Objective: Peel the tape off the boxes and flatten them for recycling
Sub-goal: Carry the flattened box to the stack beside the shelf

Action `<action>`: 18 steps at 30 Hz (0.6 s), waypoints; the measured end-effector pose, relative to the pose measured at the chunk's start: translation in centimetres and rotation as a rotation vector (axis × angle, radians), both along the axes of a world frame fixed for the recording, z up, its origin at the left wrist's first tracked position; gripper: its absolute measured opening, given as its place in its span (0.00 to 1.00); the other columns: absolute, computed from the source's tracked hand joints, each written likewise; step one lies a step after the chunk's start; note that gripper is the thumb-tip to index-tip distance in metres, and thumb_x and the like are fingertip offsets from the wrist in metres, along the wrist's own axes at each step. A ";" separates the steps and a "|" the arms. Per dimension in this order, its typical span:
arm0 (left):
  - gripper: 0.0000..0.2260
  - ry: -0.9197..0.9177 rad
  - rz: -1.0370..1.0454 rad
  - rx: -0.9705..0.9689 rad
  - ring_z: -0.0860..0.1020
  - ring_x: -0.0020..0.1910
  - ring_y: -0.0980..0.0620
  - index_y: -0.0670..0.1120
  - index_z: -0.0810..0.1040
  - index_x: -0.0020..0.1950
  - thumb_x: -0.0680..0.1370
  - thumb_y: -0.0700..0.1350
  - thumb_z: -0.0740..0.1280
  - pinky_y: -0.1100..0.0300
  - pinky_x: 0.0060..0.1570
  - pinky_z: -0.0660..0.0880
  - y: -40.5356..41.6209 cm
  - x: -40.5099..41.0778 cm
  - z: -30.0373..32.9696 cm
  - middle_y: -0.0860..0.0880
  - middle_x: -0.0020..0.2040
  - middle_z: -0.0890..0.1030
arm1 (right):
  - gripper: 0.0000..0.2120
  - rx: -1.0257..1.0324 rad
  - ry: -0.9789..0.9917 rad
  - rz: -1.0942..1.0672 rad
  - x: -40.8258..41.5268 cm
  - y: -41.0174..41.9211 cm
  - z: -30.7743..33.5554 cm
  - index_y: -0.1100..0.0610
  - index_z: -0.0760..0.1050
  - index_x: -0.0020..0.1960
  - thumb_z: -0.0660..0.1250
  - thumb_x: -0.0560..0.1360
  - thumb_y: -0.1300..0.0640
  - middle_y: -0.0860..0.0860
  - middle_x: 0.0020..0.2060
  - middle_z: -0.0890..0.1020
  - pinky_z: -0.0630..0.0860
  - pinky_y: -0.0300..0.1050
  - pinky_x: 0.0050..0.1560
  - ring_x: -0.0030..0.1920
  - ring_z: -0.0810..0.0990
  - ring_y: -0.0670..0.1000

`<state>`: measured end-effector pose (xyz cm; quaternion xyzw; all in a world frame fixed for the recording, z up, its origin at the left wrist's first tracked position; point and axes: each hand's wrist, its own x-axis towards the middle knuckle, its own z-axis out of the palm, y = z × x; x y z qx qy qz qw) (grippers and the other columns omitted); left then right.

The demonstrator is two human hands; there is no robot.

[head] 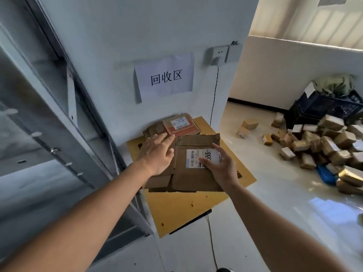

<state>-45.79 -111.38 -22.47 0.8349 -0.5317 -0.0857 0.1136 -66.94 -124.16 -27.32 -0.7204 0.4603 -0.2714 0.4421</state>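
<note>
The right hand [220, 165] is lying with fingers fairly straight on the white shipping label [204, 158] of a flattened cardboard box [188, 173], thumb reaching up along the box's right edge; it is pressing or steadying, not pinching. The left hand [157, 154] is resting flat, fingers spread and extended, across the box's left side and toward the older flattened boxes [176, 125] stacked against the wall. Everything is sitting on a large yellow cardboard sheet [182, 209] on the floor, under a paper sign [166, 75] reading 回收区. A heap of small, still-assembled parcels [324, 146] is waiting well apart to the right.

The box is overhanging the stack below, so it may slide or spring back up once pressure lifts. Whether any tape is remaining on it cannot be told.
</note>
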 end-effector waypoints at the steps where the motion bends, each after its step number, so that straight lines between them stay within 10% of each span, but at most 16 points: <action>1: 0.26 0.003 0.019 0.006 0.60 0.80 0.44 0.52 0.60 0.83 0.86 0.54 0.58 0.45 0.80 0.58 -1.3 0.7 -0.4 0.48 0.82 0.63 | 0.37 0.013 -0.006 0.012 0.9 -1.6 -0.4 0.39 0.72 0.73 0.80 0.67 0.38 0.35 0.51 0.77 0.73 0.27 0.38 0.49 0.77 0.36; 10: 0.26 0.069 0.307 0.060 0.56 0.82 0.45 0.55 0.58 0.83 0.86 0.53 0.58 0.46 0.80 0.54 -13.3 5.3 -6.0 0.50 0.83 0.59 | 0.36 0.128 -0.017 0.229 10.0 -17.5 -4.5 0.40 0.74 0.71 0.82 0.66 0.41 0.35 0.52 0.77 0.75 0.26 0.37 0.49 0.78 0.37; 18: 0.26 0.146 0.431 0.143 0.60 0.81 0.44 0.52 0.59 0.83 0.85 0.53 0.59 0.43 0.79 0.60 -20.7 7.1 -9.7 0.48 0.82 0.62 | 0.36 0.217 0.063 0.403 15.6 -27.8 -7.6 0.38 0.73 0.72 0.81 0.67 0.39 0.41 0.56 0.79 0.84 0.48 0.53 0.54 0.81 0.45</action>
